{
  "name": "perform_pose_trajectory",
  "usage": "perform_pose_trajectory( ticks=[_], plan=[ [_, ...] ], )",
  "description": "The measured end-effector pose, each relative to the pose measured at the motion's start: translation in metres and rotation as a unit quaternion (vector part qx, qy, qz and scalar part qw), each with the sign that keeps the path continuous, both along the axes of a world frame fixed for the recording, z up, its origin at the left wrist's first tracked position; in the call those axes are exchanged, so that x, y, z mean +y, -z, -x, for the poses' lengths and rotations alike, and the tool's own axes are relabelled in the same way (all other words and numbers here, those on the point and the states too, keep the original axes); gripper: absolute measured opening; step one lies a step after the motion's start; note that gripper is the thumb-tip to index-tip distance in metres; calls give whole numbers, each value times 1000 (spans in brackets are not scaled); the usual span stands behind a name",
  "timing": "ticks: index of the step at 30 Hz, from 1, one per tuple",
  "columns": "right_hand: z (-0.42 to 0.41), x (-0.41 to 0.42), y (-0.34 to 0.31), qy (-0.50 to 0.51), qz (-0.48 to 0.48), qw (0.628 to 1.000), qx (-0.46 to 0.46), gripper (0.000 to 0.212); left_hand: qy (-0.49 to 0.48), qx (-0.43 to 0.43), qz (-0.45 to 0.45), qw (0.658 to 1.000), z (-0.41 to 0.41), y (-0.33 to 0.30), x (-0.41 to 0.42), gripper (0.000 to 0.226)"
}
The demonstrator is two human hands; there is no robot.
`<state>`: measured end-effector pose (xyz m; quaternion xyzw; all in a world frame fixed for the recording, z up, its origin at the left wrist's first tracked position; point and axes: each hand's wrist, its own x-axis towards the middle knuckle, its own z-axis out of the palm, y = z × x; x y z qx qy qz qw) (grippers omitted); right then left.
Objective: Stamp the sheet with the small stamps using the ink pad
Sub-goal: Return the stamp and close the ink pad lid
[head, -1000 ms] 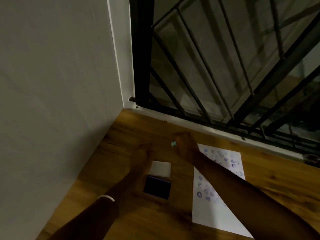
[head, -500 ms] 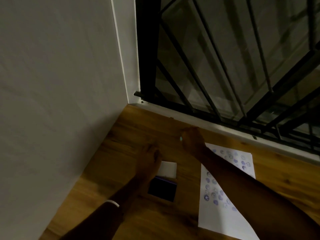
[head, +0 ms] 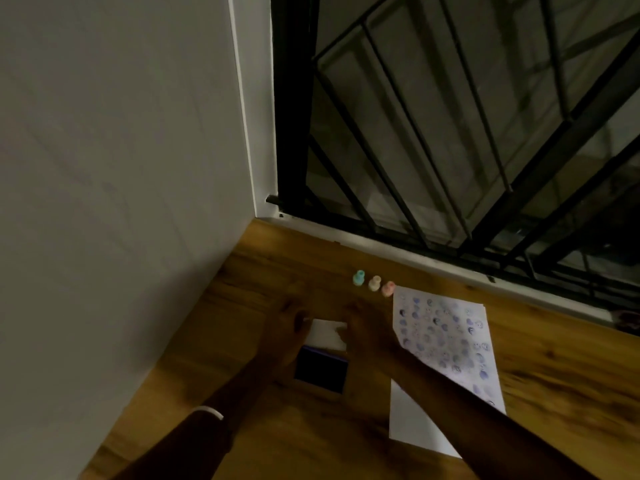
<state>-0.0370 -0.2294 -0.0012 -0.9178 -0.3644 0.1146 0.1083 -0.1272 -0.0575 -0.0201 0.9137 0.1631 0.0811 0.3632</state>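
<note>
While the three little stamps stand in a row, both hands hold the white lid.
The right hand has let go of the green stamp; the left hand and right hand now pinch the lid's sides, above the ink pad.

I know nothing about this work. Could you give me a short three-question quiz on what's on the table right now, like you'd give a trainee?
1. True or false: three small stamps stand in a row on the table, near the sheet's far corner.
2. Which stamp stands nearest the sheet? A teal stamp B cream stamp C pink stamp
3. Fill in: both hands, left hand and right hand, are at the white ___ of the ink pad.

Key: 1 true; 2 C; 3 lid.
</note>
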Motion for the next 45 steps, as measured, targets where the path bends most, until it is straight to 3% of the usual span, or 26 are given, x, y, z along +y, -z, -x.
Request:
perform_pose_trajectory(
  ticks=[5, 10, 15, 21, 24, 26, 32, 39, 45],
  plan=[
    [20, 6, 7, 103, -13, 992, 73, 41, 16, 40, -34, 998, 12, -8, -2, 34],
    [29, 9, 11, 194, -58, 973, 114, 36, -8, 49, -6, 999, 16, -12, -9, 31],
    [39, 6, 20, 193, -92, 974, 70, 14, -25, 55, 16, 998, 21, -11, -14, 22],
    [43, 18, 17, 229, -77, 968, 72, 15, -25, 96, -21, 995, 19, -15, -16, 22],
    [37, 18, 19, 230, -61, 969, 65, 31, -41, 100, -6, 994, 19, -18, -15, 19],
    [37, 17, 20, 240, -71, 965, 76, 29, -42, 103, -25, 993, 20, -19, -13, 22],
    [32, 13, 18, 230, -91, 966, 78, 31, -52, 52, 37, 997, 10, -17, -17, 28],
    [27, 0, 11, 192, -167, 960, 114, 8, -45, -11, 100, 994, 10, -22, -17, 26],
    [37, -10, 2, 158, -213, 955, 136, 18, -29, -39, 88, 995, 18, -21, -19, 20]
  ],
)
